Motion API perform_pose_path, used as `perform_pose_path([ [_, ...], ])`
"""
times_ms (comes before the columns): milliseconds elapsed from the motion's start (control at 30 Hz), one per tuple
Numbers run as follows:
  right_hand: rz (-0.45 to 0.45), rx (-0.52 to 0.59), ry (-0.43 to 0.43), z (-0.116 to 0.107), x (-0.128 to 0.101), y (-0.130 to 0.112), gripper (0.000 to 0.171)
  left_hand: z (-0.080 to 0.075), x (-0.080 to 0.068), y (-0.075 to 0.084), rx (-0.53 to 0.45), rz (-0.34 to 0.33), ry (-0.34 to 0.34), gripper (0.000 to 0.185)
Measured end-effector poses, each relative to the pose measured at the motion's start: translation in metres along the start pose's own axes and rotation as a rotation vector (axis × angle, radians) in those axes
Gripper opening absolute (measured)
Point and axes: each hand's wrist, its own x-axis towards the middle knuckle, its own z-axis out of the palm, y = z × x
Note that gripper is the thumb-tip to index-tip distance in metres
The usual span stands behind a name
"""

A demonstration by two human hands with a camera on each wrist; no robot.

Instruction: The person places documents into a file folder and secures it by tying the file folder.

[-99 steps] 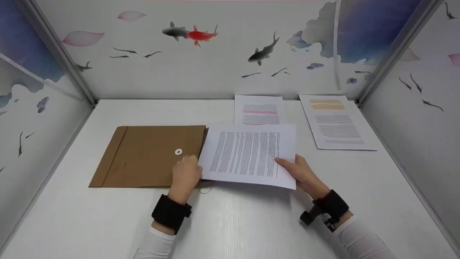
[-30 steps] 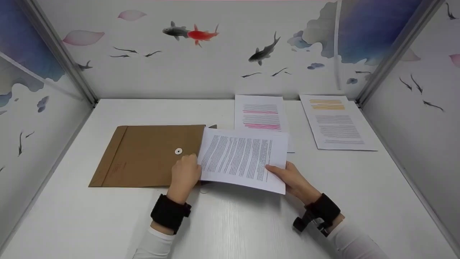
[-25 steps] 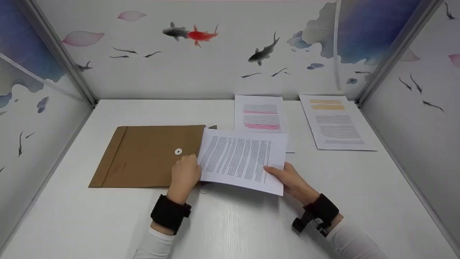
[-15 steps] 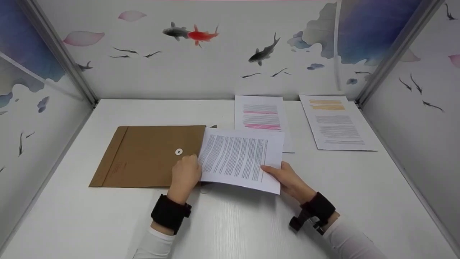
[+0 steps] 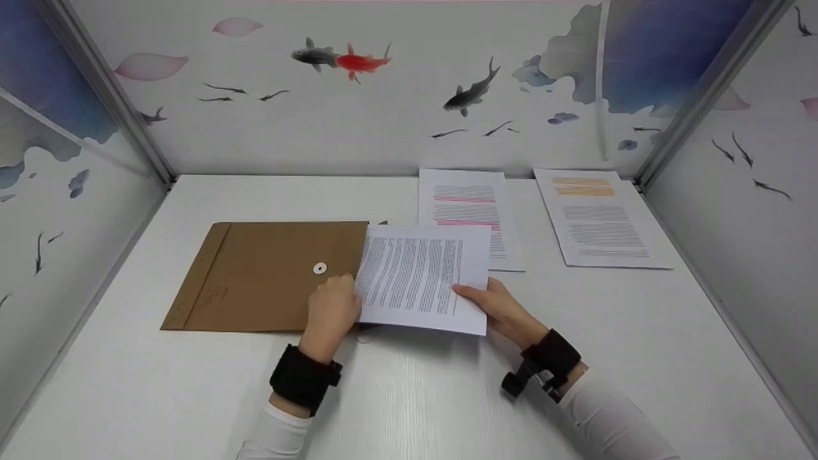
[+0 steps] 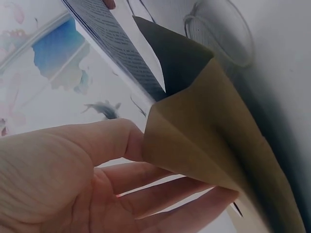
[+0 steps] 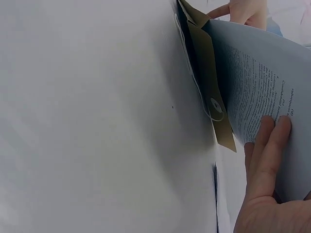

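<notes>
A brown kraft document envelope (image 5: pixel 275 275) with a white button lies flat on the left half of the table. My left hand (image 5: pixel 332 310) pinches its near right edge by the opening; in the left wrist view thumb and fingers (image 6: pixel 112 141) grip the folded paper edge. Printed sheets (image 5: pixel 422 275) reach into the envelope's mouth, their left part hidden inside. My right hand (image 5: pixel 505 310) holds their outer end, thumb on top, and in the right wrist view the fingers (image 7: pixel 267 150) lie along the underside. The envelope's flap (image 7: pixel 223 133) shows beneath the sheets, with its string.
Behind the held sheets lies a paper stack with pink highlighting (image 5: pixel 466 198), partly covered by them. Another stack with yellow highlighting (image 5: pixel 601 220) lies at the back right. White printed panels (image 5: pixel 383 128) enclose the table (image 5: pixel 409 409) at the back and sides.
My right hand has moved left, bringing the sheets further into the envelope, and more of the pink-highlighted stack shows. The left hand and envelope have stayed in place.
</notes>
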Motion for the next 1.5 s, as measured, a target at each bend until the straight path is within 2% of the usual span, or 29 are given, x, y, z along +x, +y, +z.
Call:
perform_pose_path([
  [267, -0.012, 0.016, -0.044, 0.008, 0.009, -0.007, 0.050, -0.002, 0.000, 0.003, 0.016, 0.001, -0.001, 0.008],
  [467, -0.006, 0.044, -0.050, 0.016, 0.016, -0.008, 0.046, -0.003, -0.002, 0.003, -0.001, 0.004, -0.015, 0.008],
  [733, -0.011, 0.031, -0.110, 0.026, 0.024, -0.010, 0.047, -0.003, -0.001, 0.003, 0.002, -0.006, -0.033, 0.008],
  [1500, 0.010, 0.045, -0.127, 0.057, 0.044, -0.009, 0.044, -0.004, -0.003, 0.003, -0.001, 0.016, 0.000, 0.008],
])
